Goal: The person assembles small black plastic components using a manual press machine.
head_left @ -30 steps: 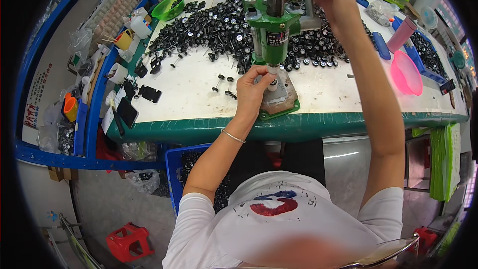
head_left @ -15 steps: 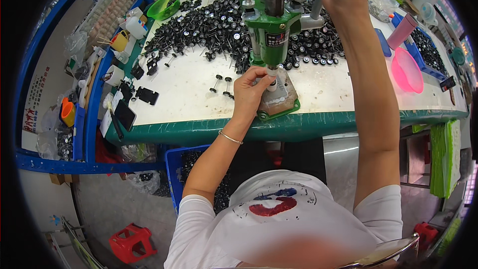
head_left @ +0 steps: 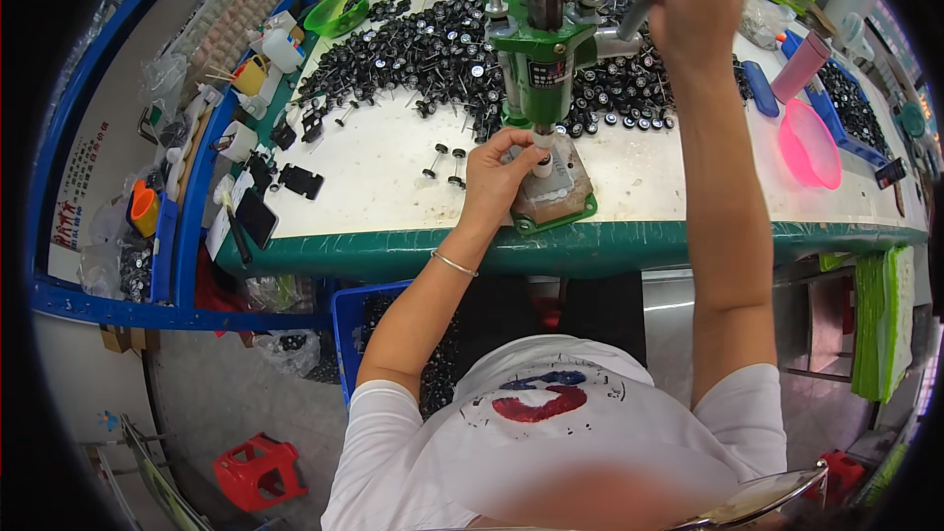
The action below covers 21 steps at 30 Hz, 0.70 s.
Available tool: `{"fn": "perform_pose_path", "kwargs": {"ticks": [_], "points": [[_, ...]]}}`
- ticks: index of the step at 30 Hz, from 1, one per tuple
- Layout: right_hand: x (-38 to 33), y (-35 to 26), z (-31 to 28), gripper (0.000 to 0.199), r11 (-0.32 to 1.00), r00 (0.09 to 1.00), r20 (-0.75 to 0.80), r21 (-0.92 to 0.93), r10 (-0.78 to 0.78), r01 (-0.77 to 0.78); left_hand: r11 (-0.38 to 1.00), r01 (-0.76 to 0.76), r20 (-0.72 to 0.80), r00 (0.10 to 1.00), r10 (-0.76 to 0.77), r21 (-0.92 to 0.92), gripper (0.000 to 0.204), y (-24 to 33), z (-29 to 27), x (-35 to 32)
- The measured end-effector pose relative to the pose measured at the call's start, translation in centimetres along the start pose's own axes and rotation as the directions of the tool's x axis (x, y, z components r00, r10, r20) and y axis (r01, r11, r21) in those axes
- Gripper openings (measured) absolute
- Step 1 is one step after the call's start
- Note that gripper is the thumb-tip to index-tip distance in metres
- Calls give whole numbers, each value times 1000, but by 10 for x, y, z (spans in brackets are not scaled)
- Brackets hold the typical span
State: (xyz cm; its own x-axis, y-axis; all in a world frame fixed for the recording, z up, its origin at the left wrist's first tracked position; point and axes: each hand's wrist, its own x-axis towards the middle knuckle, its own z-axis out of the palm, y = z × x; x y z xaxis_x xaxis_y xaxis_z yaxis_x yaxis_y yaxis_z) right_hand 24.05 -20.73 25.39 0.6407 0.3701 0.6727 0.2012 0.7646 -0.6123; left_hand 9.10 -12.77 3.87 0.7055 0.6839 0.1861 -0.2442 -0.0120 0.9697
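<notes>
A green hand press [head_left: 544,79] stands upright at the table's front edge, on a metal base plate [head_left: 560,202]. My left hand [head_left: 497,177] is closed in a pinch just under the press ram, by a small white cylinder [head_left: 542,165]. Whatever sits between those fingertips is too small and covered to make out. Up at the right, my right hand [head_left: 696,5] is wrapped round the lever [head_left: 634,20] of the press. Behind the press lies a heap of small black wheels on metal axles [head_left: 423,49]. Loose wheel pairs [head_left: 436,161] lie left of my left hand.
A green basket [head_left: 339,12] stands far left, and a pink bowl [head_left: 808,145] and pink bottle [head_left: 801,67] at the right. Flat black pieces [head_left: 300,182] and a phone-like slab [head_left: 256,219] lie near the left edge. A blue rack [head_left: 182,310] borders the table; a blue bin [head_left: 346,329] stands below it.
The view has shifted slightly. My right hand, still on the lever, appears a little lower. My left hand keeps its pinch beneath the ram.
</notes>
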Motion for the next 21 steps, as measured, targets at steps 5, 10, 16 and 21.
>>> {"fn": "perform_pose_path", "kwargs": {"ticks": [5,10,16,21], "points": [[62,54,-9,24,948,966,27,-198,259,-248,990,-107,37,994,103,95,12,4,-4,10],[56,63,-39,28,825,766,575,260,286,-503,869,-158,-74,973,217,468,14,0,-56,24],[-2,75,-114,31,761,938,-12,-580,348,-289,472,202,-277,956,95,858,19,5,-146,25],[-88,120,-205,21,461,852,30,-851,523,-253,268,308,-303,951,-60,913,18,15,-144,28]]}}
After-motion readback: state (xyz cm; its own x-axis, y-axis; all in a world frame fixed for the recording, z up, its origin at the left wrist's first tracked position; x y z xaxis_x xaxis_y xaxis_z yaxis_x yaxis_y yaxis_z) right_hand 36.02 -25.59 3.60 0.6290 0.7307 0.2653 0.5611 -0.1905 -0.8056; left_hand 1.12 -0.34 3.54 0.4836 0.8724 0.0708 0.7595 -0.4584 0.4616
